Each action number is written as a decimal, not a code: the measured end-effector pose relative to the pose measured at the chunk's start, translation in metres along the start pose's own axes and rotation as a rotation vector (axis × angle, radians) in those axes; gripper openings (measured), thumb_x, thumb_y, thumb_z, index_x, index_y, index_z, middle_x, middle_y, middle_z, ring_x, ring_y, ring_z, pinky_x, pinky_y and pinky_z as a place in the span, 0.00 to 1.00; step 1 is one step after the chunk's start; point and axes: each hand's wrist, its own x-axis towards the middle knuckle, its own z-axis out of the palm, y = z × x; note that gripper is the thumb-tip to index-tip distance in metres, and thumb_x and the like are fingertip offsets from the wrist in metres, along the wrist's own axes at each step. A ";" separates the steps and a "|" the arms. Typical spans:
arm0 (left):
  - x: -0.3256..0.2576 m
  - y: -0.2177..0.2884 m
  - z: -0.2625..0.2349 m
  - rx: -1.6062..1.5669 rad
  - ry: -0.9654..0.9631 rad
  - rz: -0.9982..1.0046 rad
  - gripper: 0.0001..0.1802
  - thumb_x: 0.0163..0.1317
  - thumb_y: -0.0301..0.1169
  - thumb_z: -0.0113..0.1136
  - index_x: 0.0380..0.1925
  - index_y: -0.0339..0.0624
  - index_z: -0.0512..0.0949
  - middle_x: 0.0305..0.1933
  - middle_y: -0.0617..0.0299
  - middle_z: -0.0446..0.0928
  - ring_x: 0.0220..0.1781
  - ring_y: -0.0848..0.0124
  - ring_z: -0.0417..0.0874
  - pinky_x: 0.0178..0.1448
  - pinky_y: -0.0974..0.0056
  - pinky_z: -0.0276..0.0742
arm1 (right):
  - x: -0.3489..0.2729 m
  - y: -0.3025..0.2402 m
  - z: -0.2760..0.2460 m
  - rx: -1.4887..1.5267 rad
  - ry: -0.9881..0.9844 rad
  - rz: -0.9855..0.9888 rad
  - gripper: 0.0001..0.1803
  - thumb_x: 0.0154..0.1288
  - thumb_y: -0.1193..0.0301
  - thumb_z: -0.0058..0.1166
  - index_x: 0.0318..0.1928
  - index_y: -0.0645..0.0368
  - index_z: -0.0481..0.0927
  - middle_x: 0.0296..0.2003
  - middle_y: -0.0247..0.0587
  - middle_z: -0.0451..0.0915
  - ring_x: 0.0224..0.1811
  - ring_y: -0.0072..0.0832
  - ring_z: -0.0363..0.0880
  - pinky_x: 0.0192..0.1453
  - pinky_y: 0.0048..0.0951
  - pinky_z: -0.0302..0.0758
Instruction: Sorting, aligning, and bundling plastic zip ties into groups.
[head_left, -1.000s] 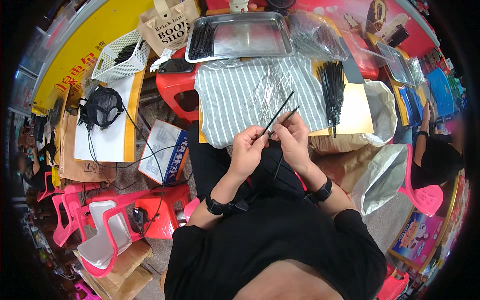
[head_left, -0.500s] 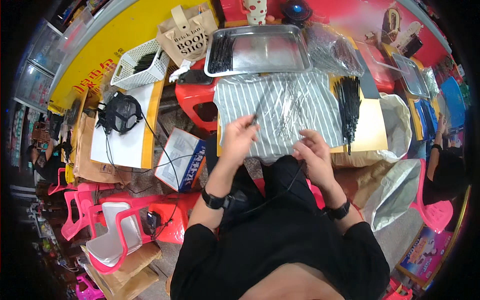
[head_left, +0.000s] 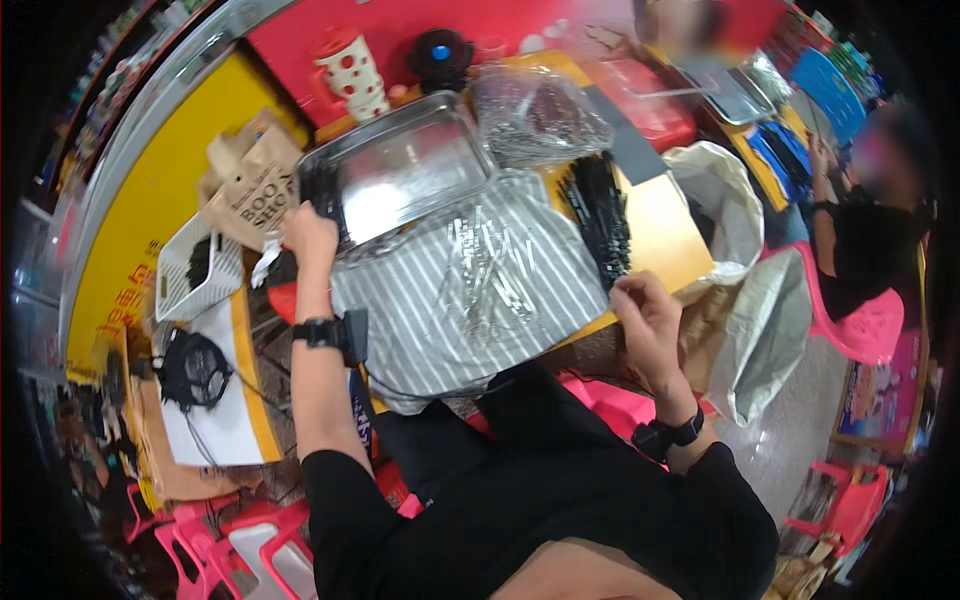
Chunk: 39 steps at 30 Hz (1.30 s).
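the two hands are well apart. the left hand [head_left: 312, 238] reaches to the near left corner of the shiny metal tray [head_left: 410, 175], where slim black strips [head_left: 322, 188] lie along the left end; its fingers are partly hidden, so i cannot tell whether they grip any. the right hand [head_left: 648, 315], fingers curled, is just beside the near end of a thick black bundle [head_left: 600, 220] of similar strips (whether it pinches one, i cannot tell). between the hands, a loose scatter of thin silvery strips [head_left: 490, 260] lies on a grey-and-white striped cloth [head_left: 400, 330]. a clear plastic bag [head_left: 540, 115] sits right of the tray, and a white perforated basket [head_left: 175, 265] stands farther left.
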 end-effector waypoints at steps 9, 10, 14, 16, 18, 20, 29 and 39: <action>-0.102 0.058 -0.084 -0.850 -0.043 0.171 0.15 0.55 0.20 0.56 0.44 0.32 0.78 0.41 0.52 0.77 0.43 0.64 0.79 0.48 0.66 0.73 | 0.056 0.023 -0.017 -0.452 0.061 -0.186 0.08 0.55 0.75 0.59 0.33 0.65 0.76 0.24 0.46 0.78 0.25 0.33 0.77 0.33 0.28 0.74; -0.118 0.061 -0.085 -0.902 -0.100 0.165 0.14 0.56 0.20 0.56 0.44 0.32 0.78 0.41 0.53 0.77 0.43 0.65 0.79 0.46 0.66 0.73 | 0.061 0.022 -0.011 -0.453 0.062 -0.190 0.08 0.55 0.75 0.59 0.33 0.65 0.76 0.24 0.46 0.78 0.25 0.33 0.77 0.33 0.28 0.74; -0.178 0.093 -0.106 -1.048 -0.302 0.117 0.12 0.58 0.22 0.56 0.42 0.32 0.79 0.39 0.56 0.78 0.41 0.71 0.79 0.42 0.69 0.74 | 0.065 0.030 -0.004 -0.558 -0.036 -0.193 0.09 0.52 0.75 0.61 0.32 0.64 0.76 0.25 0.47 0.77 0.24 0.35 0.77 0.31 0.31 0.73; -0.197 0.097 -0.104 -1.104 -0.315 0.112 0.12 0.58 0.21 0.56 0.42 0.31 0.79 0.39 0.56 0.78 0.40 0.71 0.79 0.42 0.70 0.74 | 0.060 0.032 -0.005 -0.402 -0.050 -0.087 0.10 0.52 0.75 0.63 0.32 0.64 0.75 0.24 0.45 0.77 0.24 0.31 0.75 0.30 0.30 0.72; -0.213 0.101 -0.100 -1.189 -0.368 0.072 0.11 0.58 0.21 0.56 0.42 0.31 0.79 0.40 0.56 0.79 0.38 0.71 0.80 0.41 0.70 0.74 | 0.050 0.034 -0.006 -0.249 -0.015 0.030 0.11 0.53 0.71 0.62 0.34 0.63 0.75 0.27 0.51 0.78 0.29 0.47 0.78 0.35 0.39 0.74; -0.222 0.110 -0.093 -1.229 -0.427 0.049 0.11 0.59 0.21 0.56 0.42 0.30 0.79 0.41 0.57 0.80 0.40 0.73 0.80 0.44 0.70 0.73 | 0.049 0.029 0.002 -0.386 0.053 -0.095 0.11 0.52 0.72 0.62 0.33 0.63 0.75 0.26 0.50 0.77 0.27 0.44 0.77 0.33 0.38 0.73; -0.249 0.134 -0.098 -1.300 -0.601 0.093 0.10 0.60 0.21 0.56 0.41 0.30 0.80 0.38 0.60 0.81 0.38 0.77 0.78 0.45 0.72 0.72 | 0.066 0.056 -0.002 -0.236 -0.026 -0.053 0.12 0.47 0.75 0.63 0.33 0.66 0.76 0.23 0.48 0.79 0.27 0.37 0.80 0.33 0.34 0.75; -0.260 0.167 -0.090 -1.613 -0.950 -0.061 0.11 0.65 0.27 0.53 0.42 0.31 0.80 0.38 0.59 0.82 0.38 0.75 0.80 0.41 0.72 0.74 | -0.002 0.016 -0.015 0.625 -0.098 0.294 0.07 0.57 0.82 0.56 0.36 0.62 0.74 0.23 0.32 0.74 0.20 0.18 0.71 0.22 0.17 0.66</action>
